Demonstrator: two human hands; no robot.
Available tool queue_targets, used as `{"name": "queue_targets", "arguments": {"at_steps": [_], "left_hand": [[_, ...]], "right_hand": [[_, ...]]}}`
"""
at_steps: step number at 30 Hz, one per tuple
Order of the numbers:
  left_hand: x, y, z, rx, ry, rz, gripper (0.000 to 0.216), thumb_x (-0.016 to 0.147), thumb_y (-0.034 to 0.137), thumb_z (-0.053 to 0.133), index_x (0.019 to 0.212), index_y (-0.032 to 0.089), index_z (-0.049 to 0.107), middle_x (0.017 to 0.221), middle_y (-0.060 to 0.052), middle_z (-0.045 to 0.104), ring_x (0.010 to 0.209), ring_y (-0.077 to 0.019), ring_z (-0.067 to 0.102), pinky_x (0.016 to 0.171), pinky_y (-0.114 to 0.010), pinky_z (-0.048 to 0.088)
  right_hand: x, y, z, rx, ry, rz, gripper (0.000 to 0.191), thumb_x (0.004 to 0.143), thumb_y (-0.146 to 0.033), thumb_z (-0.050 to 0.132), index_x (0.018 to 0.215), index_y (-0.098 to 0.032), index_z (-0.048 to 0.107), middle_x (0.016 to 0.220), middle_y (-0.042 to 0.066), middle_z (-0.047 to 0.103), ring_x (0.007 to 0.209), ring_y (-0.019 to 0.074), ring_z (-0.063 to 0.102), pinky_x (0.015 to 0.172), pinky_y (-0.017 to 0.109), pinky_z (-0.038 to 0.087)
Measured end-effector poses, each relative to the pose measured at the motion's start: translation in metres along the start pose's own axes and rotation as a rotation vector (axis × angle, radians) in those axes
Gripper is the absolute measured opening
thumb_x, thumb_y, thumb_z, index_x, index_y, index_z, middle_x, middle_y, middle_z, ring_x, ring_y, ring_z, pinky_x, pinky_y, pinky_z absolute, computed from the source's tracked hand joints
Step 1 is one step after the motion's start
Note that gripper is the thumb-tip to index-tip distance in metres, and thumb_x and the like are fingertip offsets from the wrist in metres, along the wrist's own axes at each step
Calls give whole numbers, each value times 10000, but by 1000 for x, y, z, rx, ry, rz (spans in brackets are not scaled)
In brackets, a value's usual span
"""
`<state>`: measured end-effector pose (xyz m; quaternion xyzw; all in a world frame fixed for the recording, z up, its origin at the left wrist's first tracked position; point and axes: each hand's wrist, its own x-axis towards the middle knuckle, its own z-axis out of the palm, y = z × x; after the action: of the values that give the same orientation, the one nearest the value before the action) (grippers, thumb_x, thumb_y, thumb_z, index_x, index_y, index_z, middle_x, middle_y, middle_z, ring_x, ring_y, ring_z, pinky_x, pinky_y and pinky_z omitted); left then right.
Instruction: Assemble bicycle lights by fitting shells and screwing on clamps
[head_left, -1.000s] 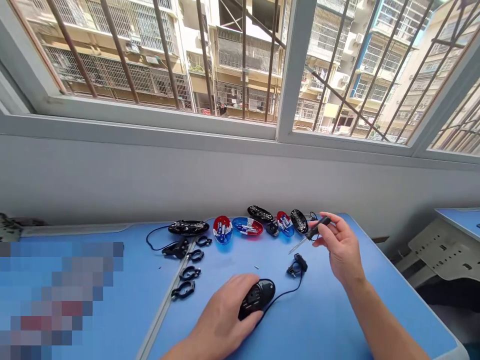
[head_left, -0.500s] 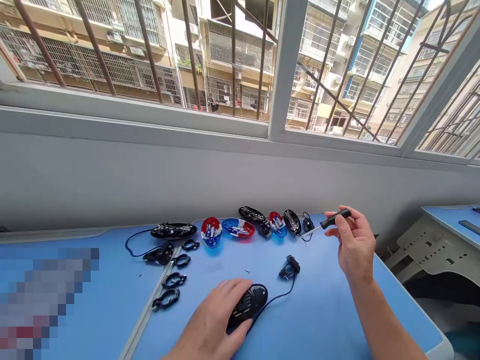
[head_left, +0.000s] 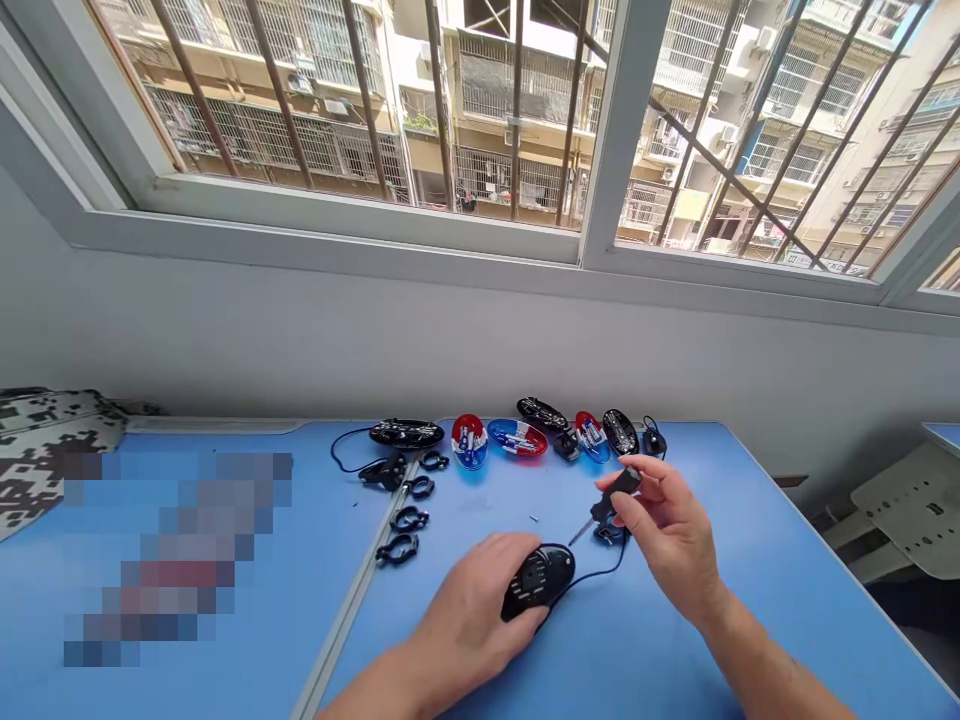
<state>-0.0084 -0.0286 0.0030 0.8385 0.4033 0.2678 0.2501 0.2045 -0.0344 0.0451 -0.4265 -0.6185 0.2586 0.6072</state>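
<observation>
My left hand (head_left: 476, 610) rests on a black oval housing (head_left: 538, 580) lying on the blue table (head_left: 675, 650), fingers pressing it down. A thin black cable runs from the housing to a small black clamp (head_left: 606, 534). My right hand (head_left: 667, 535) grips a small screwdriver (head_left: 611, 494) by its black handle; the metal tip points down-left, close to the housing's far edge.
Along the back sit red-and-blue clear lenses (head_left: 516, 437), black oval boards (head_left: 406, 433) and a wired piece (head_left: 651, 437). Several black ring clamps (head_left: 403, 518) lie left of the housing by the table seam. A camouflage cloth (head_left: 45, 430) lies far left. A tiny screw (head_left: 534, 519) is loose.
My right hand has lowered the screwdriver from beside the back row down to the housing, tip now near it. My left hand stays on the housing. The camera has swung slightly left.
</observation>
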Motion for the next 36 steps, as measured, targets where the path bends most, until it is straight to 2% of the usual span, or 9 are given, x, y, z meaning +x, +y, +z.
{"name": "queue_targets", "arguments": {"at_steps": [11,19,30,36], "left_hand": [[0,3,-2,-5,-8,-31,357,698,125,585,1044,213,576,1044,-58,646,939,-259,598,808,-369,498],[3,11,-8,1,-24,-56,341,690,111,594,1019,200,594,982,-48,645,904,-246,601,783,-350,500],[4,9,-7,15,-26,-46,305,700,135,586,993,218,587,949,-39,643,862,-236,590,753,-333,484],[4,10,-8,14,-28,-47,301,703,137,577,993,214,585,948,-42,637,858,-235,583,754,-334,483]], "right_hand": [[-5,0,4,-152,-75,-263,306,849,-121,586,1125,-252,577,897,38,738,721,164,699,567,278,591],[-5,4,6,-163,-84,-259,294,856,-136,586,1128,-246,575,897,46,738,718,175,705,556,291,597],[-5,4,7,-164,-93,-257,272,867,-156,579,1125,-243,574,897,52,737,740,185,712,554,297,601],[-6,3,7,-189,-126,-304,336,876,-136,558,1185,-268,537,921,46,730,765,183,708,554,287,594]]}}
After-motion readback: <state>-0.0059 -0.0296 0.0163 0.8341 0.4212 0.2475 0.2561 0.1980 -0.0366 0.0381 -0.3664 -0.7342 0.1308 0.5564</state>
